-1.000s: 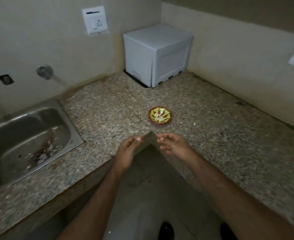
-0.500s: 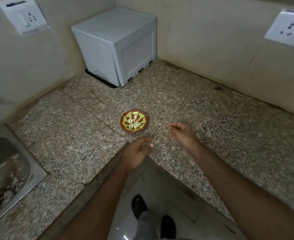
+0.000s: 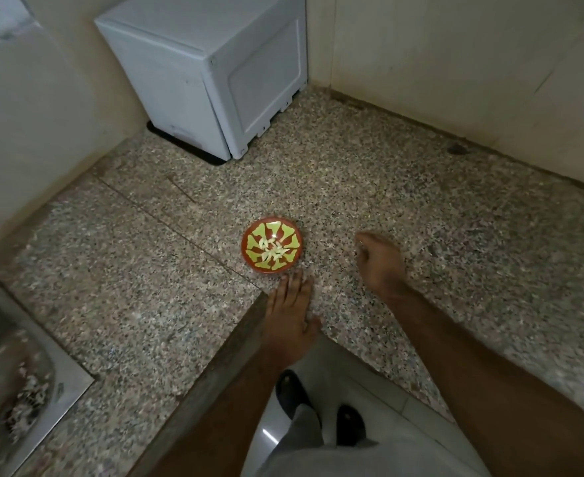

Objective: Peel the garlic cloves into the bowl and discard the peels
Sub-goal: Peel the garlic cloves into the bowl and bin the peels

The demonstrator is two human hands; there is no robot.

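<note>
Granite counter (image 3: 421, 218) wraps an inside corner, with just the one head view to go on. Red-and-green bowl (image 3: 272, 245) sits near that corner with pale peeled cloves (image 3: 272, 251) piled in its middle. Left hand (image 3: 289, 313) lies flat, fingers straight and together, tips just short of the bowl's near rim. Right hand (image 3: 380, 258) is off to the right of the bowl, fingers curled in loosely; can't tell if it's got a peel or clove in there, too dark.

What could go wrong: the bowl is small and light-looking, so if the left hand slides forward it probably shoves or tips it and cloves scatter. Stray peel bits would vanish on that speckled stone, easy to miss. Sink (image 3: 18, 390) at far left already looks to hold scraps, so anything carried there may drop on the way.

Versus half a second back: left hand was curled at the edge, now it's flattened and further in. Right hand has drifted right. View has swung closer, white box (image 3: 215, 74) looms bigger.
</note>
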